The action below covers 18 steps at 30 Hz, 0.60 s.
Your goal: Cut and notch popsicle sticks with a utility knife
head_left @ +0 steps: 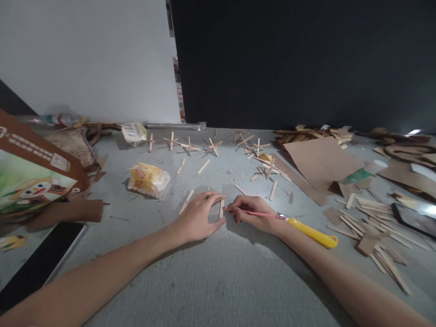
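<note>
My left hand (199,215) pinches a short wooden craft stick (221,209) at its two ends, thumb at the near end and fingers at the far end. In my right hand (251,210) is a slim pink pencil (262,214), closed in the fingers with its tip at the stick's right side. Beside the right wrist lies a yellow-handled cutter (311,232), its front end partly behind the hand and wrist. Another short stick (186,202) rests just left of my left hand. A further stick piece (241,189) lies beyond my right hand.
Several crossed-stick pieces (189,146) stand along the back. A yellow-patterned packet (148,180) sits at left, near a phone (42,259) and a brown printed bag (37,168). On the right are brown cardboard (320,161), loose sticks (378,222) and another dark phone (413,218).
</note>
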Each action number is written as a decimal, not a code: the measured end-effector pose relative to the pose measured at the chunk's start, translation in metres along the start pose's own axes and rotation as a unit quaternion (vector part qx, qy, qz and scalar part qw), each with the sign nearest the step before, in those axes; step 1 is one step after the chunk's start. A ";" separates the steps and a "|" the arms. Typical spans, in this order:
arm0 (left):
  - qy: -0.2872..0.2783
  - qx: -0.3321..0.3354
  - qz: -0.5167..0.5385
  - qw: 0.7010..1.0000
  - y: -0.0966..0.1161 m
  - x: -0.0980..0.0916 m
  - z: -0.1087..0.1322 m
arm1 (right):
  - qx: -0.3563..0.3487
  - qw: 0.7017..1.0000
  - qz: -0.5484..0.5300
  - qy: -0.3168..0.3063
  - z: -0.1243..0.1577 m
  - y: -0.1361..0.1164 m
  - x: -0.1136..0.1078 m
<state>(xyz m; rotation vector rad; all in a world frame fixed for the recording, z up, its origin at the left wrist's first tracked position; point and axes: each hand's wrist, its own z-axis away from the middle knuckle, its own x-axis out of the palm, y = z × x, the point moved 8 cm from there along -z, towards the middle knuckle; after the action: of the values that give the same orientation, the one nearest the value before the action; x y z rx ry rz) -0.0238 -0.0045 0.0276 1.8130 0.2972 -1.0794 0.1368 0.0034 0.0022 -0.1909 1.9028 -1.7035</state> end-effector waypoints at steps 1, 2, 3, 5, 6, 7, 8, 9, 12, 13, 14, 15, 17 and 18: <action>0.001 0.002 0.002 1.000 0.000 0.000 0.000 | 0.000 1.000 -0.001 0.002 0.000 0.001 0.000; 0.002 0.003 0.004 1.000 0.000 0.000 0.000 | 0.000 1.000 -0.001 0.004 -0.001 0.002 0.000; 0.002 0.004 0.004 1.000 0.000 0.000 0.000 | -0.001 1.000 -0.001 0.006 -0.001 0.003 0.000; 0.002 0.004 0.003 1.000 0.000 0.000 0.000 | -0.003 1.000 -0.002 0.006 -0.001 0.003 -0.001; 0.002 0.003 0.002 1.000 0.000 0.000 0.000 | -0.004 1.000 -0.002 0.004 -0.001 0.002 -0.001; 0.002 0.002 0.002 1.000 0.000 0.000 0.000 | -0.006 1.000 -0.002 0.000 0.000 0.001 -0.001; 0.002 0.001 0.003 1.000 0.000 0.000 0.000 | -0.009 1.000 -0.002 -0.004 0.000 0.000 -0.001; 0.001 0.000 0.002 1.000 0.000 0.000 0.000 | -0.011 1.000 -0.001 -0.010 0.000 -0.001 0.000; -0.005 -0.005 -0.001 1.000 -0.001 0.001 0.000 | -0.006 1.000 0.001 -0.014 0.000 0.000 0.000; -0.006 -0.006 -0.002 1.000 -0.001 0.001 0.000 | -0.001 1.000 0.000 -0.011 0.000 0.001 0.000; -0.006 -0.007 -0.002 1.000 -0.001 0.000 0.000 | 0.003 1.000 -0.002 -0.007 0.000 0.002 -0.001; -0.005 -0.007 -0.001 1.000 -0.001 0.000 0.000 | 0.006 1.000 -0.005 -0.004 0.000 0.002 -0.001; -0.003 -0.006 0.003 1.000 -0.001 0.000 0.000 | 0.008 1.000 -0.010 -0.003 -0.001 0.002 -0.001; -0.001 -0.005 0.006 1.000 -0.001 0.000 0.000 | 0.009 1.000 -0.008 -0.006 -0.001 0.002 -0.001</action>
<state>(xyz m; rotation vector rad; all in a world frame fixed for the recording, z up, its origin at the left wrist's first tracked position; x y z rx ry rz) -0.0245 -0.0042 0.0270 1.8032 0.2907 -1.0689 0.1376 0.0047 0.0005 -0.2096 1.8814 -1.7264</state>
